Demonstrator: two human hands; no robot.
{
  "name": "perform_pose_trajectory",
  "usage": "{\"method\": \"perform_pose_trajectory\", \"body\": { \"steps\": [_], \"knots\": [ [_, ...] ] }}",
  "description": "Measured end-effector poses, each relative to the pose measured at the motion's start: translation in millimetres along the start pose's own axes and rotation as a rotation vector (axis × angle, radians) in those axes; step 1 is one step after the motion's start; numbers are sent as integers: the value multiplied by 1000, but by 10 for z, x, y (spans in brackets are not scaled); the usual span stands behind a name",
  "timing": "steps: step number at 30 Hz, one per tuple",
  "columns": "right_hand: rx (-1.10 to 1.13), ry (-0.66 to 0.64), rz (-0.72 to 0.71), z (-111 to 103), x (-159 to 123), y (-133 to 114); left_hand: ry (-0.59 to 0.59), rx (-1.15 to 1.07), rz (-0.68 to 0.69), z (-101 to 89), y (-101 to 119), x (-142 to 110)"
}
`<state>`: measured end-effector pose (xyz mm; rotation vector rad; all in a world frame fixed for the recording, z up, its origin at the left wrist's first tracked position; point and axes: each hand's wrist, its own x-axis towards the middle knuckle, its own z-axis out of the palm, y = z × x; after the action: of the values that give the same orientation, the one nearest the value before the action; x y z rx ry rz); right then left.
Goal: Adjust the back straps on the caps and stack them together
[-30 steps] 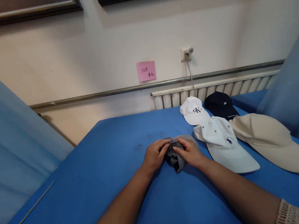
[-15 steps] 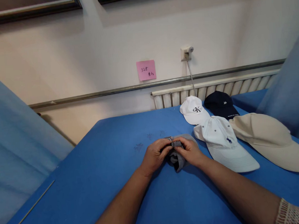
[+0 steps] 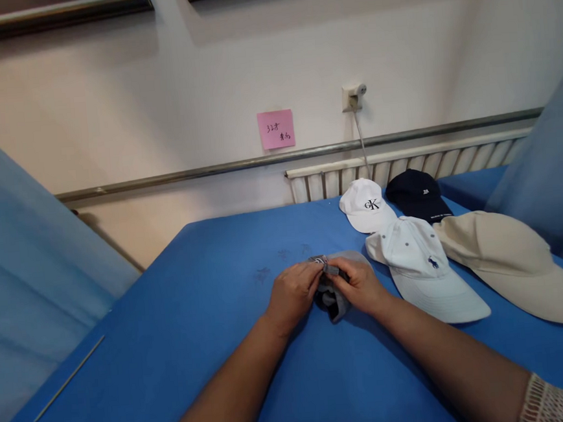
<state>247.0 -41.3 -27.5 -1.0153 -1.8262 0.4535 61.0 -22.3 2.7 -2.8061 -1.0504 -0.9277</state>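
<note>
A grey cap (image 3: 333,301) lies on the blue-covered table (image 3: 195,296), its back strap turned toward me and its brim pointing away to the right. My left hand (image 3: 295,293) pinches the left part of the strap, fingertips pressed together near its small buckle. On the other side my right hand (image 3: 358,284) grips the strap's grey end (image 3: 331,269) between thumb and fingers. Both hands nearly meet over the cap and hide much of it.
To the right sit a white cap (image 3: 365,206), a navy cap (image 3: 416,194), a pale blue cap (image 3: 425,271) and a beige long-brimmed cap (image 3: 509,258). A thin stick (image 3: 69,378) lies at the left edge. Blue curtains (image 3: 23,270) hang at both sides; a radiator (image 3: 316,185) stands behind.
My left fingers have shifted slightly and closed nearer the buckle, and the strap end in my right hand has tilted a little. The view has moved slightly.
</note>
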Motion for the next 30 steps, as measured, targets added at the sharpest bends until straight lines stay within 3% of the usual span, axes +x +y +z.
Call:
{"method": "perform_pose_trajectory", "body": {
  "steps": [4, 8, 13, 15, 20, 26, 30],
  "knots": [
    [-85, 3, 11, 29, -30, 2, -8, 81, -61, 4, 33, 1],
    [-90, -5, 24, 30, -38, 10, -10, 17, -107, -3, 53, 28],
    [-79, -13, -52, 10, -35, -28, 74, -427, -496, 60, 23, 82],
    [-73, -24, -81, 15, -42, -38, 63, -616, -581, 76, 14, 97],
    [-50, 44, -3, 37, -53, 13, 74, -672, -492, 17, 65, 94],
    [-74, 28, 12, 32, -39, 23, 41, -415, -278, -3, 60, 70],
    [-45, 15, -20, 38, -40, -12, 86, -428, -366, 50, 18, 67]
  ]
}}
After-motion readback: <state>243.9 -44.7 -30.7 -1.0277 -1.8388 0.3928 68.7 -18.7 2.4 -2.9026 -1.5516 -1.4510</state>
